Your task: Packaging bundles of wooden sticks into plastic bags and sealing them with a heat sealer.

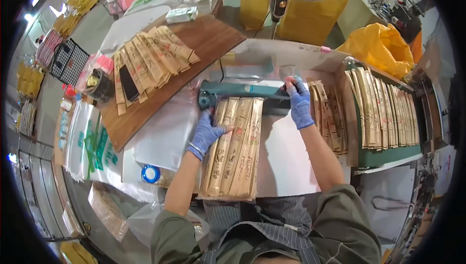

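Note:
A clear plastic bag of long, slim brown paper packets (pixel 234 155) lies in front of me, its far end at the jaw of a teal bar heat sealer (pixel 242 89). My left hand (pixel 206 135), in a blue glove, grips the bag's left edge, thumb over the packets and the other fingers partly hidden. At the sealer arm's right end, my blue-gloved right hand (pixel 298 101) has its fingers closed round the tip. The arm lies low across the bag's mouth; whether it is fully pressed down I cannot tell.
More packets stand in a green-lined box (pixel 388 152) at right, beside a loose row (pixel 327 113). Fanned packets (pixel 150 60) and a black phone-like slab (pixel 129 82) lie on a brown board (pixel 218 38). Beyond the table stands a fan (pixel 279 4); a blue tape roll (pixel 150 173) is left.

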A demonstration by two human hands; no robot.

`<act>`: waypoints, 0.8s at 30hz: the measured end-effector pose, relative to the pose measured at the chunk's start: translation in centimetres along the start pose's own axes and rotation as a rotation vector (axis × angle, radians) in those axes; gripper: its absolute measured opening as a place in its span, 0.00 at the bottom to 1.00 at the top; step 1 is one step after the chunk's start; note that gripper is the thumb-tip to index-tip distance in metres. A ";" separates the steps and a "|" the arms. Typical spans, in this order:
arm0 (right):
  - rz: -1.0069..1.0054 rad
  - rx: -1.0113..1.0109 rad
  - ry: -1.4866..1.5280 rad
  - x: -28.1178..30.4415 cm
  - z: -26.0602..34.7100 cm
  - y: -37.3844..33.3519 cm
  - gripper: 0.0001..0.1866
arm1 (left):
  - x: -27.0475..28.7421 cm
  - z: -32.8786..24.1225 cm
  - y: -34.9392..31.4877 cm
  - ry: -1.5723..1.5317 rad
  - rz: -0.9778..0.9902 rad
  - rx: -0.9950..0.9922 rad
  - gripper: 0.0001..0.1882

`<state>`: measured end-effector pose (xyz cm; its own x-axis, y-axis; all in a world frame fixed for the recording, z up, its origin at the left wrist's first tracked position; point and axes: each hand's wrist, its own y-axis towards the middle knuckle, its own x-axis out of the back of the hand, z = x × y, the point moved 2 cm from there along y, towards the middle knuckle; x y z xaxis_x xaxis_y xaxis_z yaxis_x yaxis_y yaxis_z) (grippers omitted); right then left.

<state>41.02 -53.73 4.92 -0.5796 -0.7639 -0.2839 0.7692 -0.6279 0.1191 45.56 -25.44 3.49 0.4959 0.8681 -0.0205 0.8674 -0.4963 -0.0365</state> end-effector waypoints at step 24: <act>0.539 -0.757 -0.023 -4.1 3.5 -31.1 0.37 | -1.8 3.8 -28.6 -0.773 -0.114 0.076 0.56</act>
<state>18.54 -31.66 5.72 -0.0919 -0.9319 -0.3508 0.9021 0.0713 -0.4256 19.73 -12.79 0.73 0.2101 0.6818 -0.7007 0.8920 -0.4271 -0.1482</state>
